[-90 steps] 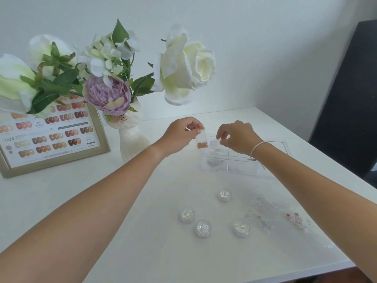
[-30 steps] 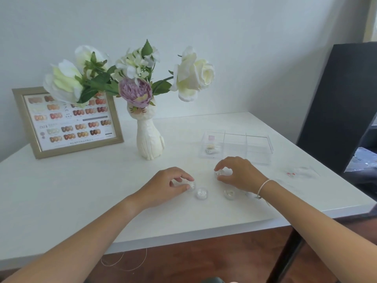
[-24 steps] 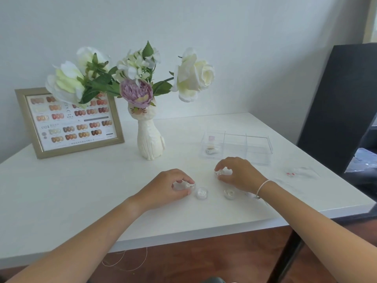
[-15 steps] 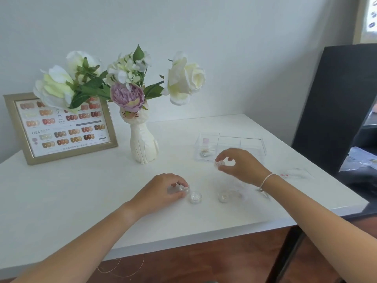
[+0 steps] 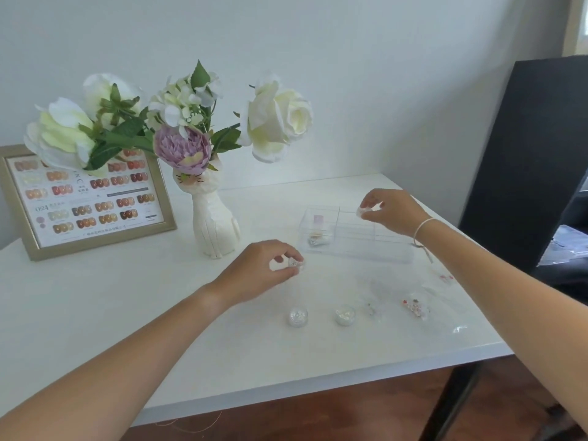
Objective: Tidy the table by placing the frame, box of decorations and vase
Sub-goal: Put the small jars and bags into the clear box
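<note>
A clear compartmented box of decorations [image 5: 356,246] lies on the white table [image 5: 95,313], right of centre. My right hand [image 5: 394,211] hovers above its far side, pinching a small glitter jar [image 5: 361,212]. My left hand [image 5: 261,272] is lifted just off the table in front of the box's left end, pinching another small glitter jar [image 5: 294,263]. A white cat-shaped vase [image 5: 214,227] with white and purple flowers stands left of the box. A gold frame [image 5: 95,237] with a nail colour chart leans at the far left, partly hidden by flowers.
Two more small glitter jars [image 5: 297,316] [image 5: 345,315] sit near the front edge. Clear sachets with red and silver bits [image 5: 413,307] lie to their right. A dark panel [image 5: 525,160] stands right of the table. The table's front edge drops to a wooden floor.
Both hands have lifted a small jar off the table. My right hand has carried its jar up and right over the box; my left has risen toward the box's left end.
</note>
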`<move>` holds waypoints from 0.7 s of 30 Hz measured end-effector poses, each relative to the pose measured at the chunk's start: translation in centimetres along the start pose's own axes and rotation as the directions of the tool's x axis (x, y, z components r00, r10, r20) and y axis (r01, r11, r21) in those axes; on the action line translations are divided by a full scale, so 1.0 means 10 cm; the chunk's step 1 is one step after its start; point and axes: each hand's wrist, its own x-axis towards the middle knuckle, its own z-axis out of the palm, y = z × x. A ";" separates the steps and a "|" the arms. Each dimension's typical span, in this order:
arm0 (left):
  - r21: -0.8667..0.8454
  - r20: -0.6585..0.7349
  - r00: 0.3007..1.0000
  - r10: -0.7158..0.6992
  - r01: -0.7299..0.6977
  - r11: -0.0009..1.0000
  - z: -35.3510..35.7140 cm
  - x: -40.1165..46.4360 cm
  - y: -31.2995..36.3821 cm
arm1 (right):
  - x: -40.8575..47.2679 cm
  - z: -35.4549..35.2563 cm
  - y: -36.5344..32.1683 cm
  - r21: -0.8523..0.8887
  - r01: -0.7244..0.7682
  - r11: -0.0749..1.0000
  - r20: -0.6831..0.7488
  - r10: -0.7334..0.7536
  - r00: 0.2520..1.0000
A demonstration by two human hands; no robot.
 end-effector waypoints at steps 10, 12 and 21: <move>-0.021 -0.018 0.999 0.049 -0.050 0.999 0.06 0.69 0.24 | 0.30 0.17 0.02 -0.438 0.018 0.899 0.184 0.071 0.980; -0.014 -0.024 0.999 0.042 -0.042 0.999 0.09 0.83 0.25 | 0.33 0.19 0.04 -0.503 0.041 0.864 0.186 0.061 0.981; 0.004 -0.005 1.000 -0.004 0.004 1.000 0.29 1.35 0.27 | 0.43 0.25 0.01 -0.703 0.063 0.709 0.193 0.104 0.976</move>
